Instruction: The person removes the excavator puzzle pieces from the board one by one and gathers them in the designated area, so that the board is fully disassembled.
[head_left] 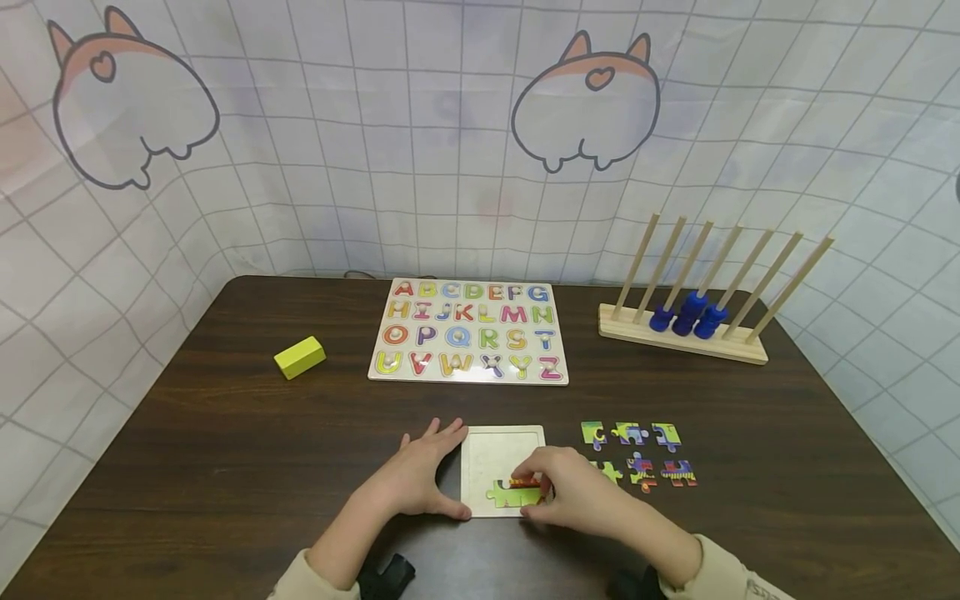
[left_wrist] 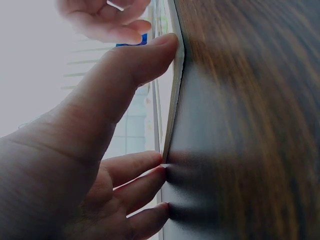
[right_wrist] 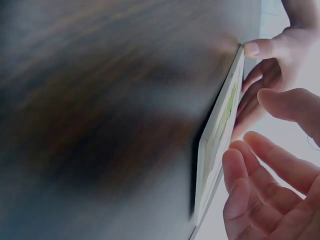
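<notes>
A square wooden puzzle tray [head_left: 501,450] lies on the table in front of me. My left hand [head_left: 420,475] spans its left edge, thumb at the near corner and fingertips by the far corner, as the left wrist view also shows. My right hand [head_left: 573,492] is over the tray's near right part, its fingers bent loosely. In the right wrist view, thumb [right_wrist: 285,107] and fingers stand apart with nothing between them. Under that hand, green jigsaw pieces [head_left: 510,495] lie inside the tray, with a red and yellow piece [head_left: 527,482] at the fingertips, partly hidden.
Several loose jigsaw pieces [head_left: 641,471] lie right of the tray. Behind it is an alphabet board [head_left: 468,327] with knobbed letters. A yellow block [head_left: 300,357] sits at left, and a pegged wooden stand [head_left: 682,335] with blue beads at back right. A patterned curtain [head_left: 450,167] hangs behind.
</notes>
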